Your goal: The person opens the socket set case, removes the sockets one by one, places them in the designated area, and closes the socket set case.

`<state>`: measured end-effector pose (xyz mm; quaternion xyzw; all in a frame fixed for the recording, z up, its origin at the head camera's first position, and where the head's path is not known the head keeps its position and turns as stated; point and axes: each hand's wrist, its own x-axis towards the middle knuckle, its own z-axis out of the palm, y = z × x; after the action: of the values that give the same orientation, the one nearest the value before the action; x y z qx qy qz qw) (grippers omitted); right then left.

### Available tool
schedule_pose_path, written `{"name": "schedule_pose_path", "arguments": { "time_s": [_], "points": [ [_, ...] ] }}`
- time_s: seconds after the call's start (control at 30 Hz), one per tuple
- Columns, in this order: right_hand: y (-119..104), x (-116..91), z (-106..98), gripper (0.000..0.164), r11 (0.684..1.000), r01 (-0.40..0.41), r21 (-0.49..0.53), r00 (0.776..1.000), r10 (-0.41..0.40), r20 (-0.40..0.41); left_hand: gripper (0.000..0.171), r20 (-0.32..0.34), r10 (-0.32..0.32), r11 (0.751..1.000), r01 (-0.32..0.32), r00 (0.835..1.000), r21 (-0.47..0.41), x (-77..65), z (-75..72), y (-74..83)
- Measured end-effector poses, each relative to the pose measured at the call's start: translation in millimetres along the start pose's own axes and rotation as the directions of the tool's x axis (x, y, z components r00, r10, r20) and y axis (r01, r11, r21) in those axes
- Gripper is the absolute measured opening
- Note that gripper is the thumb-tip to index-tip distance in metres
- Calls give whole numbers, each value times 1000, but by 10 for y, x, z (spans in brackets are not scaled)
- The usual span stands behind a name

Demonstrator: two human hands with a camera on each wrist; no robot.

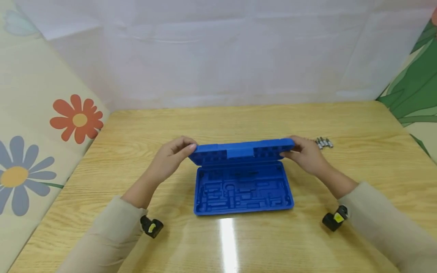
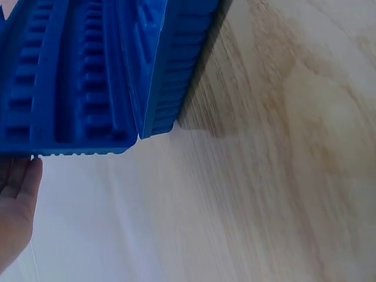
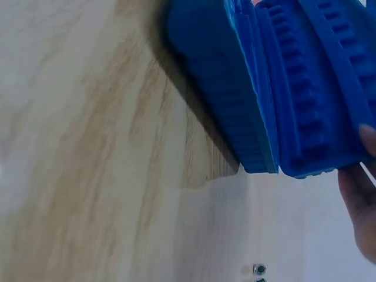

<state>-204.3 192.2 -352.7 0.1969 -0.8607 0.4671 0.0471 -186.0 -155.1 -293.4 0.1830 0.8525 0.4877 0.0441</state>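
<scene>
A blue plastic tool case [image 1: 244, 207] lies open on the table, its lid [image 1: 208, 153] raised and tilted back on the hinge side. Moulded recesses fill the base, with no tools in them. At the lid's left corner my left hand [image 1: 169, 156] grips the edge, thumb in front; its fingers [image 2: 23, 179] show against the lid's outer side in the left wrist view. My right hand [image 1: 308, 156] pinches the right corner, with the thumb [image 3: 368, 140] on the inner face and fingers behind.
Several small metal socket bits [image 1: 324, 143] lie on the wooden table [image 1: 164, 242] just beyond my right hand. A white sheet [image 1: 239, 57] hangs behind the table's back edge. Flower-patterned panels [image 1: 30, 113] stand at the sides.
</scene>
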Motion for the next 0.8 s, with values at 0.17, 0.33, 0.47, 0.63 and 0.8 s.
{"name": "schedule_pose_path", "arguments": {
  "time_s": [0.17,0.33,0.47,0.63,0.8],
  "points": [
    [9,-85,-66,28,1000,27,-10,989,-25,148,26,166,19,1000,-15,986,-23,-85,-9,-12],
    [109,-179,-157,42,999,31,24,942,-37,332,30,342,-3,994,-35,940,103,-183,16,-4],
    [176,-229,-232,57,994,30,108,871,-79,485,40,427,-4,980,-81,904,182,-219,73,18],
    [202,-217,-284,77,975,40,219,760,-173,627,55,497,9,947,-167,868,274,-224,176,-1],
    [117,-233,-259,64,995,-18,93,773,-46,632,63,559,18,887,-271,829,374,-277,305,-88]
  ]
}}
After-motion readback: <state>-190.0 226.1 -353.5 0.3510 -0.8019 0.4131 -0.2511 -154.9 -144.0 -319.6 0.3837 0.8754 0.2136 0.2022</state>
